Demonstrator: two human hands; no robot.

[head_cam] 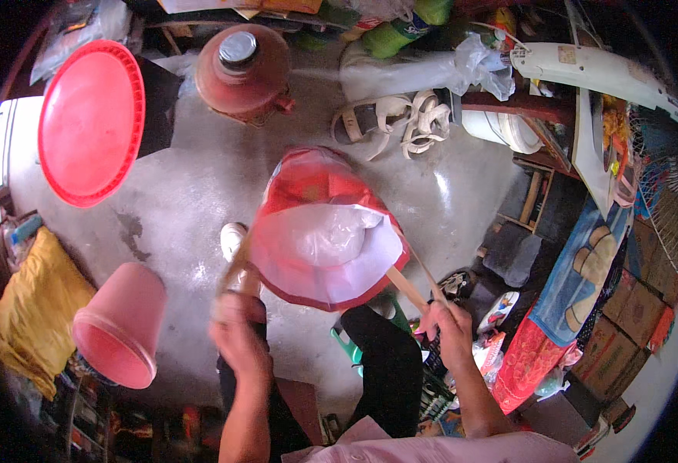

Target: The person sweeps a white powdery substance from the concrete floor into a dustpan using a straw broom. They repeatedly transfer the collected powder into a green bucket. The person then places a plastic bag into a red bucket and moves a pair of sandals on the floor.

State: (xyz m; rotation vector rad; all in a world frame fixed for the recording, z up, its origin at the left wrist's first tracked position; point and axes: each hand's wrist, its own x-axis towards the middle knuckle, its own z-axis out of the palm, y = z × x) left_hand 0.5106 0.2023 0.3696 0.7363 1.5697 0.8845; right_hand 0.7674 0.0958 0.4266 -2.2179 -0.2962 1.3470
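A red bag (327,185) with a white lining hangs in front of me, its mouth spread wide towards the camera. Inside it lies a clear plastic bag (339,234); what that contains cannot be made out. My left hand (240,330), blurred, is closed around one strap of the red bag. On the other side my right hand (446,324) grips the second strap (408,289). Both straps run taut from the hands to the bag's rim. My knees are bent below the bag, and a white shoe (233,240) shows on the floor to its left.
A round red table or stool top (93,124) stands at upper left. Near it is a large capped jug (243,69). A pink bucket (122,330) lies tilted at left, beside yellow cloth (38,307). White sandals (399,121) rest beyond the bag. Cardboard boxes (622,330) line the right.
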